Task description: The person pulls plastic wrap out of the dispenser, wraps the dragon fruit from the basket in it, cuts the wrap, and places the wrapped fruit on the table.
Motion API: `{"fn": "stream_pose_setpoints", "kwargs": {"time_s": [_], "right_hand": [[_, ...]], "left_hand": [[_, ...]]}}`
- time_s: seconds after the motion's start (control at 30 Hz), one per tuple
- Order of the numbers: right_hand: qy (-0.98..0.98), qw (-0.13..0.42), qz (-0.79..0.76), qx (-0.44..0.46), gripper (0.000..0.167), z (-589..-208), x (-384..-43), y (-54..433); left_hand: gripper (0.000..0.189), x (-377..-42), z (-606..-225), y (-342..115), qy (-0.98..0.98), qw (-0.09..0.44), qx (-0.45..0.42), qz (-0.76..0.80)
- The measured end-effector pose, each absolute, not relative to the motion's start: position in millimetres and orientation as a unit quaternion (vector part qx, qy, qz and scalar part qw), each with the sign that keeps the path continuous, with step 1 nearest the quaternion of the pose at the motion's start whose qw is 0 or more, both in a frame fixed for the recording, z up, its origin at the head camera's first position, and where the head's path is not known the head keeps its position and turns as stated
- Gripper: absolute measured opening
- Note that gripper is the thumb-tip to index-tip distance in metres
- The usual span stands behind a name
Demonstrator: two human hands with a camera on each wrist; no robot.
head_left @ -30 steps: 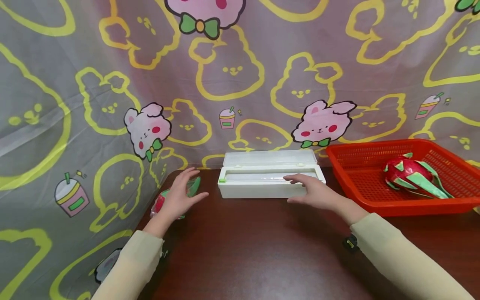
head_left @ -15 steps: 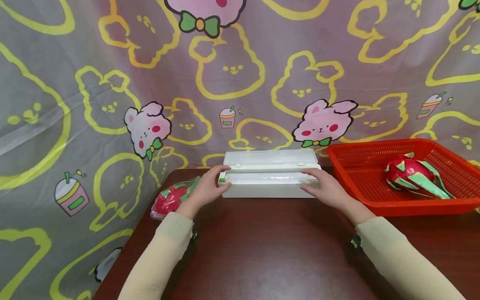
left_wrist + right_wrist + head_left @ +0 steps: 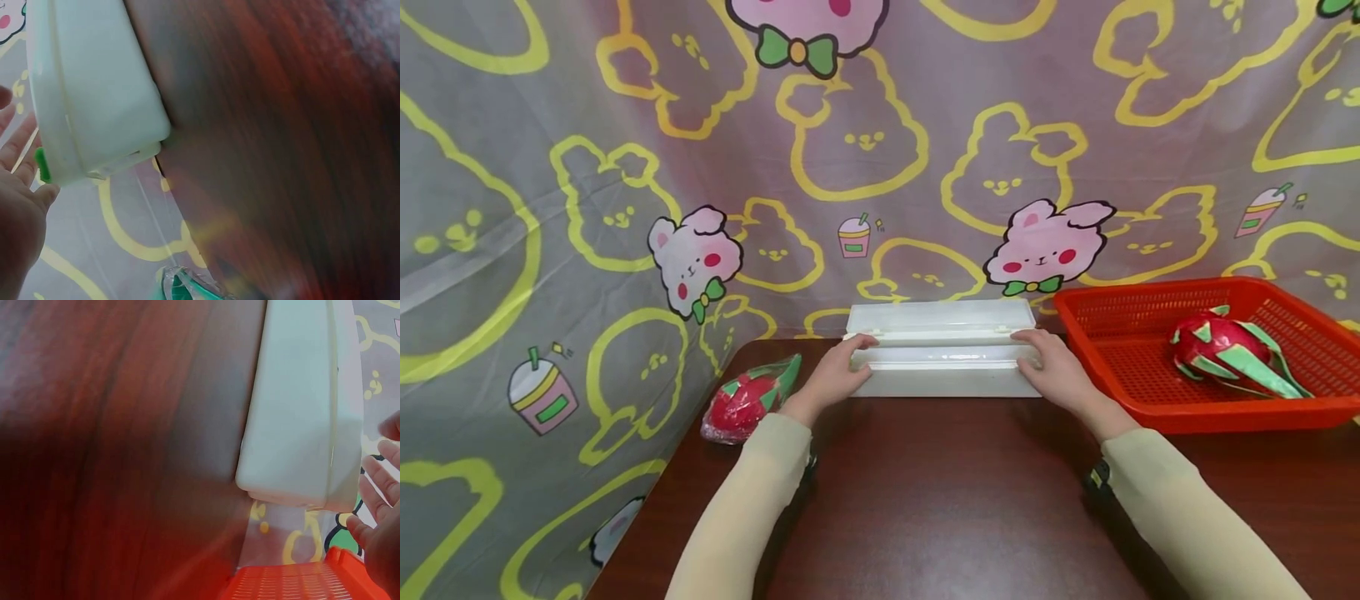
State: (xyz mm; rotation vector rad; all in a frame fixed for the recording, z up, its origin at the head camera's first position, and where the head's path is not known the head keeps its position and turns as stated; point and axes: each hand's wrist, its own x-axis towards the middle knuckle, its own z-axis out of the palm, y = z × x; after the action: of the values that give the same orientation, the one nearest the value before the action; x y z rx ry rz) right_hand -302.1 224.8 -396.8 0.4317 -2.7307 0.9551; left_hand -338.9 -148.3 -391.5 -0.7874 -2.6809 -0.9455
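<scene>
white box (image 3: 947, 382) seen at back of bench (image 3: 940, 500), lid (image 3: 940, 314) raised; ends flanked by left hand (image 3: 833, 374) and right hand (image 3: 1062, 372), both held spread; contact cannot be told.

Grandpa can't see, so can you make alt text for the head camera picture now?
A person's left fingers and right fingers are at opposite ends of an open white cling-film dispenser on a table. A wrapped dragon fruit lies at left, a second dragon fruit in a red basket at right. Rabbit-print cloth hangs behind.
</scene>
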Motion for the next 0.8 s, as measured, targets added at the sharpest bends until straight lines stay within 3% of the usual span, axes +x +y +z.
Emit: {"fn": "stream_pose_setpoints", "kwargs": {"time_s": [0.8], "right_hand": [[-0.924,0.075,0.358,0.114,0.037,-401.6,-324.8,221.2]], "left_hand": [[0.029,-356.0,-387.9,-146.5,-0.907,0.03,-0.23,-0.352]]}}
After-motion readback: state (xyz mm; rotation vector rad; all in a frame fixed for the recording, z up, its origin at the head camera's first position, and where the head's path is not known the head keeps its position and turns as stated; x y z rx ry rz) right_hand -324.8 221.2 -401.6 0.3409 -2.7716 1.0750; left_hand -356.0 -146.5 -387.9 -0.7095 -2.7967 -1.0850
